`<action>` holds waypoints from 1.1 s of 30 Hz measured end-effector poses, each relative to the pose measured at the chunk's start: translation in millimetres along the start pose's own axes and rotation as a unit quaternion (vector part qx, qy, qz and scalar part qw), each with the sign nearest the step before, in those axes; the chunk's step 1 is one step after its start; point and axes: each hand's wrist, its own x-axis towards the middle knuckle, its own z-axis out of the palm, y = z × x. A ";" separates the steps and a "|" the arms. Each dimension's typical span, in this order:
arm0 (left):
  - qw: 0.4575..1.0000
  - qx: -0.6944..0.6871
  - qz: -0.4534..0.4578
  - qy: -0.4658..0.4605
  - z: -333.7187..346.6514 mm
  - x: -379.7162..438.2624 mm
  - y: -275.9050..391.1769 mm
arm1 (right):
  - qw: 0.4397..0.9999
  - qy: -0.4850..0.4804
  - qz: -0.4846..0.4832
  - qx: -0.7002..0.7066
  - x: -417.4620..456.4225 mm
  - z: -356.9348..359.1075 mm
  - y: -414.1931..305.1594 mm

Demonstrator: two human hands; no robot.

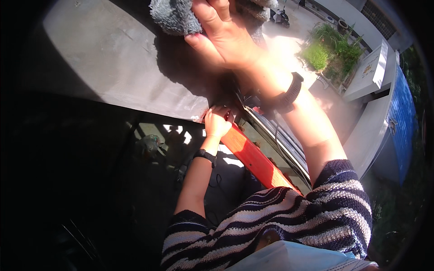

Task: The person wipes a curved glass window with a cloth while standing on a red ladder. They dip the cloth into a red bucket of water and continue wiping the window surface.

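My right hand (227, 40) presses a grey fluffy cloth (174, 17), which bunches on both sides of the fingers at the top of the view. Below the cloth spreads a dark shadow on a flat grey surface (112, 57). My left hand (217, 122) is lower, its fingers curled over the far end of a red rail (252, 157), close to the grey surface's lower corner. That rail slants from there down to my striped top. Parts of the cloth behind the right hand are hidden.
A metal-edged track (278, 142) with a dark cable runs alongside the rail. Far below lie a sunlit courtyard, green plants (318, 54), a parked scooter (280, 17) and a blue sheet-like cover (401, 122). Deep shadow fills the lower left, around a pale plastic-looking item (149, 145).
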 end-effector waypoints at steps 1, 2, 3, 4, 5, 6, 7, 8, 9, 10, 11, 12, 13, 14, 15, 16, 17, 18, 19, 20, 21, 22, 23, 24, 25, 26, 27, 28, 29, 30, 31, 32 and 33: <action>1.000 0.021 -0.001 -0.010 -0.2 -2.8 0.2 | 1.000 -0.015 0.013 0.008 -46.4 2.8 6.4; 0.997 0.041 -0.016 -0.059 -4.5 -4.6 -1.9 | 0.997 -0.047 0.057 0.023 -93.8 4.7 4.0; 0.998 0.026 -0.009 -0.049 -2.9 -0.1 0.0 | 0.983 -0.124 0.136 0.003 -140.2 -2.9 0.7; 0.999 0.011 -0.004 -0.041 -0.6 1.9 3.0 | 0.964 -0.163 0.209 0.030 -186.0 -9.0 1.4; 0.999 0.003 0.001 -0.034 -1.4 4.2 2.9 | 0.937 -0.196 0.282 0.062 -227.4 -10.7 1.3; 0.999 -0.031 -0.010 -0.028 0.2 5.6 5.2 | 0.926 -0.217 0.305 0.050 -262.9 -15.8 -4.0; 0.999 -0.029 -0.012 -0.026 -0.7 6.2 4.2 | 0.914 -0.234 0.327 0.042 -295.2 -16.7 -8.5; 0.999 -0.032 -0.010 -0.022 -1.1 8.6 5.4 | 0.920 -0.201 0.337 0.017 -328.0 -15.7 -10.7; 0.999 -0.032 -0.012 -0.023 -1.7 3.5 7.2 | 0.922 -0.167 0.350 -0.007 -358.4 -17.1 -20.8; 0.999 -0.026 -0.006 -0.019 -3.6 4.1 3.7 | 0.833 -0.144 0.519 0.124 -372.1 -21.1 -26.2; 0.999 -0.030 0.001 -0.018 -1.8 8.4 4.5 | 0.823 -0.196 0.529 0.068 -396.1 -36.2 -20.7; 0.999 -0.027 0.004 -0.022 -5.7 6.4 1.0 | 0.755 -0.229 0.612 0.055 -399.0 -47.6 -24.0; 0.999 -0.026 0.008 -0.025 -7.6 5.3 1.3 | 0.678 -0.259 0.687 0.038 -398.1 -62.5 -25.7; 0.999 -0.029 0.005 -0.025 -7.6 4.5 4.4 | 0.631 -0.187 0.740 0.135 -403.4 -79.2 -27.6; 0.999 -0.038 0.014 -0.018 -5.0 7.0 5.3 | 0.576 -0.113 0.779 0.223 -406.6 -99.6 -27.4; 0.999 -0.038 0.011 -0.019 -5.1 1.4 0.2 | 0.528 -0.254 0.778 0.227 -385.5 -121.3 -34.8; 0.999 -0.037 0.010 -0.019 -7.3 -3.3 -3.4 | 0.470 -0.389 0.758 0.231 -353.0 -145.8 -41.8; 0.999 -0.036 0.013 -0.017 -7.9 -4.1 -2.5 | 0.403 -0.490 0.730 0.254 -341.2 -169.1 -50.5; 0.999 -0.033 0.009 -0.020 -5.5 -4.9 -2.3 | 0.333 -0.582 0.691 0.269 -339.4 -191.7 -58.4; 0.999 -0.036 0.005 -0.022 -1.1 -3.2 -0.3 | 0.260 -0.613 0.671 0.326 -344.8 -218.6 -60.2; 0.999 -0.039 0.002 -0.023 3.6 -1.2 1.7 | 0.185 -0.636 0.646 0.380 -346.3 -239.4 -62.9; 0.999 -0.039 0.003 -0.020 3.2 -0.5 0.3 | 0.178 -0.536 0.704 0.430 -334.0 -242.7 -65.6; 0.999 -0.037 0.005 -0.020 2.3 -1.5 -0.6 | 0.167 -0.428 0.752 0.473 -316.4 -250.3 -67.6; 0.999 -0.030 0.004 -0.020 -2.6 -4.3 -4.0 | 0.261 -0.212 0.838 0.430 -267.3 -254.1 -88.9; 0.999 -0.022 0.009 -0.023 -5.7 -3.0 -3.6 | 0.266 -0.188 0.822 0.468 -246.5 -242.7 -87.0; 0.999 -0.017 0.008 -0.030 -6.2 -3.7 -4.1 | 0.269 -0.164 0.807 0.500 -224.8 -231.9 -84.9; 0.999 -0.014 0.007 -0.030 -6.5 -2.6 -2.3 | 0.327 -0.172 0.775 0.513 -228.5 -218.5 -77.7; 1.000 -0.012 0.007 -0.028 -5.7 -1.6 -0.5 | 0.386 -0.177 0.742 0.519 -231.8 -205.3 -70.3; 1.000 -0.009 0.006 -0.026 -5.9 -1.8 0.1 | 0.335 -0.037 0.787 0.516 -245.1 -184.9 -73.1; 1.000 -0.014 0.014 -0.021 -4.1 0.5 2.7 | 0.397 -0.115 0.775 0.479 -302.8 -175.0 -44.9; 1.000 -0.012 0.019 -0.017 -5.3 0.5 2.2 | 0.419 -0.084 0.789 0.442 -325.9 -150.3 -37.1; 1.000 -0.007 0.024 -0.014 -7.1 -0.7 0.8 | 0.498 -0.064 0.795 0.341 -336.2 -127.9 -34.4; 1.000 -0.014 0.024 -0.011 -7.2 1.2 3.2 | 0.519 -0.107 0.779 0.336 -370.8 -121.4 -15.8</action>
